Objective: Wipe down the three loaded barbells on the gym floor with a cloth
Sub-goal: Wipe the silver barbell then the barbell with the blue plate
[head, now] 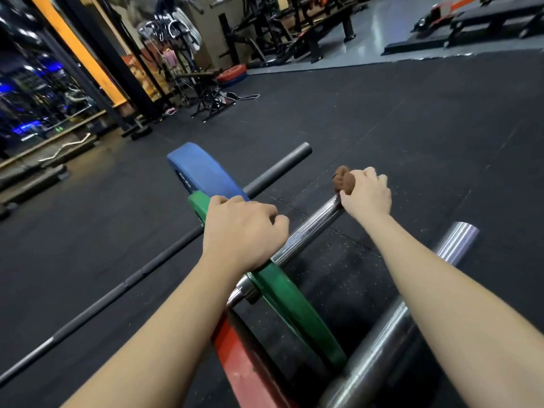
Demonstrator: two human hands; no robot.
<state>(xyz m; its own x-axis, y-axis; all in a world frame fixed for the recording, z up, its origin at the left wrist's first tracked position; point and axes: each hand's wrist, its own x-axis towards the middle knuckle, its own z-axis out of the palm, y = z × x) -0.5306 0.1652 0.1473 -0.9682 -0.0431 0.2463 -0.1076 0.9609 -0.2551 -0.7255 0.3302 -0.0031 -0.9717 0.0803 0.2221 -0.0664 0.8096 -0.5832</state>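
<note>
We're looking at a bare left forearm [164, 325] and left hand [244, 231], a bare right forearm [441, 290] and right hand [368, 195], uncovered as far as we can see.

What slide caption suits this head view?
Right hand presses a brown cloth to the chrome barbell sleeve; left hand grips the green plate.

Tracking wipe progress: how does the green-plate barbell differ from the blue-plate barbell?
The green-plate barbell has a shiny chrome sleeve; the blue-plate barbell is matte dark. The right hand grips a brown cloth at the green-plate barbell's sleeve end and the left hand holds its green plate; the blue-plate barbell appears untouched. Both lie on the floor.
</note>
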